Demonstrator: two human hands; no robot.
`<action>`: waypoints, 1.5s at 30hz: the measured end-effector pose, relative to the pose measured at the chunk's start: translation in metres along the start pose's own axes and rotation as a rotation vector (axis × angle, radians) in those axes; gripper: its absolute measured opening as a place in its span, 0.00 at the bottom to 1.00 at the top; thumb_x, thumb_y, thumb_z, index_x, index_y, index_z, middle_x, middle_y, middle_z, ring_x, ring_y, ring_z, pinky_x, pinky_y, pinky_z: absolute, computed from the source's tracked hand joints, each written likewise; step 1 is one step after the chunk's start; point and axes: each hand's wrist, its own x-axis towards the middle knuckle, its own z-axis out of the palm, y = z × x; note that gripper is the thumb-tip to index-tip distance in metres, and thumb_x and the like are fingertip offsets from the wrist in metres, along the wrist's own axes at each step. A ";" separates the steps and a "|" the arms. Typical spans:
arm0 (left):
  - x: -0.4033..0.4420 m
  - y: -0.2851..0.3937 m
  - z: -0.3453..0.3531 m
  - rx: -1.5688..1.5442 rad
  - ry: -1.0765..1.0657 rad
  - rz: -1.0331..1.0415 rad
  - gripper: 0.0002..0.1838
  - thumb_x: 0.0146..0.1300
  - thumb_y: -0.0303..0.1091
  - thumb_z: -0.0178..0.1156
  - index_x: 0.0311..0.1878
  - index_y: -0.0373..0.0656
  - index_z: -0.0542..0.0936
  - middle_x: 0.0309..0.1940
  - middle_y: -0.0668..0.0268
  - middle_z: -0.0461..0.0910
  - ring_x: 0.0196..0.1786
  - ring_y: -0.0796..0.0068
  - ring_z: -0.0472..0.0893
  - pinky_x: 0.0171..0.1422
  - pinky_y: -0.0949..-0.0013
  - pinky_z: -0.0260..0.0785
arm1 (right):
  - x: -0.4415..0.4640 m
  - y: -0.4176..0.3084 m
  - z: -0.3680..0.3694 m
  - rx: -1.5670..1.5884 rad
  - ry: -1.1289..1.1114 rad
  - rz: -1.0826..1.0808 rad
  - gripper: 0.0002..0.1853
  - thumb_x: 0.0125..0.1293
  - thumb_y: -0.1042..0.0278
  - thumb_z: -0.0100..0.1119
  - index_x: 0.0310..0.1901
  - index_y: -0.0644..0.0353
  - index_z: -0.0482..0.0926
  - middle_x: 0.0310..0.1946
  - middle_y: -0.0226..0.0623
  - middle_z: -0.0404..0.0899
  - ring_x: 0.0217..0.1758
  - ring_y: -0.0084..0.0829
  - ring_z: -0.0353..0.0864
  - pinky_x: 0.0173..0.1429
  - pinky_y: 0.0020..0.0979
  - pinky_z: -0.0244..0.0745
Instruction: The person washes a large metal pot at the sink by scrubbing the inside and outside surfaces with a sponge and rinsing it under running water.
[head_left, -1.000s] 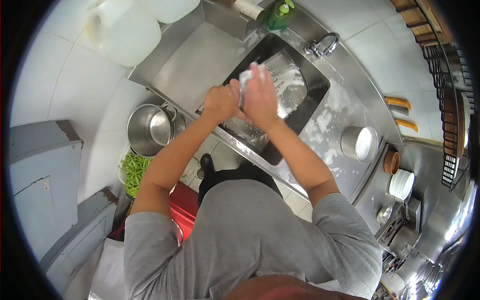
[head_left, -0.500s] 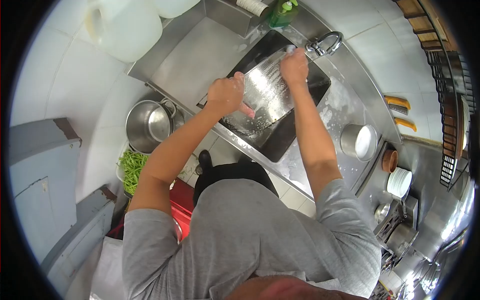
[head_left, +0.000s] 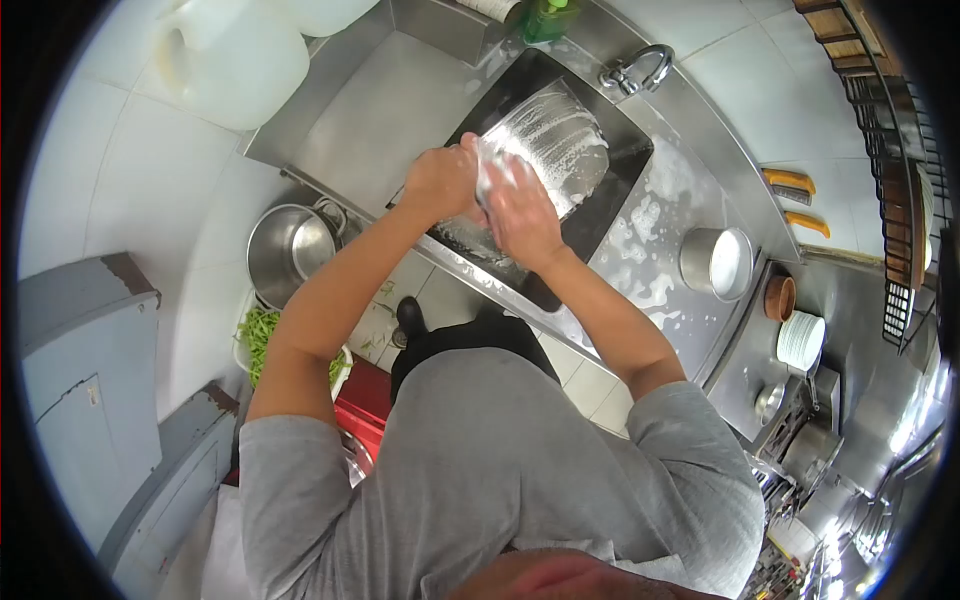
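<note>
Your left hand [head_left: 440, 185] is curled closed at the left edge of a metal tray [head_left: 572, 150], clamped on it as far as the view shows, with the fingertips hidden. Your right hand [head_left: 522, 215] lies just beside it on the right, fingers stretched forward over a foamy white wad [head_left: 487, 165] at the same side of the tray. Suds and fingers cover the contact, so you cannot tell whether that hand is closed on the wad or only pressing it.

The tray sits tilted in the dark sink basin [head_left: 500, 90], its far part streaked with white lather and catching the light. Beyond the basin stand a curved faucet [head_left: 650, 72] on the far right and a green bottle [head_left: 548, 22] on the far side, both apart from your hands.

To the right of the basin, the steel counter [head_left: 690, 335] carries patches of suds and a round metal pot [head_left: 702, 262]. Farther right are a brown bowl [head_left: 780, 297] and, just nearer to you, a stack of white plates [head_left: 801, 340]. Two orange-handled tools [head_left: 800, 183] are by the wall on the right. On your left, beyond your forearm, is a large steel pot [head_left: 272, 255], with green vegetables [head_left: 258, 335] nearer to you.
</note>
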 end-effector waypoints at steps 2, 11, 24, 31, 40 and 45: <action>0.009 -0.005 -0.011 -0.008 0.005 -0.001 0.54 0.32 0.56 0.86 0.56 0.33 0.66 0.43 0.50 0.85 0.46 0.52 0.88 0.50 0.58 0.82 | -0.004 0.030 -0.012 -0.002 -0.019 0.136 0.15 0.64 0.71 0.60 0.52 0.64 0.76 0.56 0.60 0.79 0.58 0.58 0.80 0.63 0.50 0.75; 0.013 -0.001 -0.015 0.101 -0.123 0.015 0.44 0.49 0.42 0.79 0.61 0.31 0.64 0.48 0.50 0.84 0.51 0.50 0.86 0.53 0.55 0.81 | -0.032 -0.004 -0.003 -0.060 -0.127 -0.155 0.23 0.56 0.73 0.62 0.57 0.58 0.79 0.61 0.48 0.79 0.63 0.53 0.79 0.73 0.47 0.70; 0.017 -0.002 -0.011 0.046 -0.061 -0.048 0.22 0.72 0.33 0.51 0.64 0.34 0.66 0.50 0.51 0.84 0.53 0.47 0.85 0.53 0.50 0.80 | -0.070 -0.010 0.020 0.002 -0.188 -0.219 0.19 0.57 0.73 0.61 0.53 0.57 0.82 0.65 0.35 0.78 0.68 0.46 0.77 0.77 0.52 0.66; 0.016 -0.001 -0.012 0.027 -0.063 -0.049 0.22 0.70 0.33 0.53 0.63 0.34 0.66 0.49 0.50 0.84 0.52 0.48 0.85 0.53 0.51 0.80 | -0.049 -0.007 0.006 0.008 0.052 0.044 0.16 0.53 0.74 0.64 0.46 0.59 0.84 0.63 0.36 0.80 0.68 0.50 0.75 0.75 0.53 0.66; 0.015 -0.011 0.003 0.004 0.038 0.019 0.22 0.68 0.29 0.54 0.63 0.33 0.66 0.48 0.49 0.84 0.51 0.48 0.86 0.48 0.53 0.81 | -0.081 0.037 -0.022 -0.073 -0.067 -0.279 0.20 0.57 0.75 0.62 0.53 0.55 0.86 0.63 0.39 0.80 0.68 0.47 0.76 0.76 0.52 0.66; 0.023 -0.007 0.003 0.054 0.005 0.010 0.22 0.69 0.28 0.53 0.63 0.32 0.67 0.47 0.49 0.85 0.49 0.48 0.86 0.47 0.53 0.81 | -0.061 -0.006 0.003 -0.017 0.123 0.010 0.13 0.56 0.74 0.64 0.44 0.60 0.86 0.56 0.43 0.83 0.57 0.51 0.81 0.70 0.51 0.72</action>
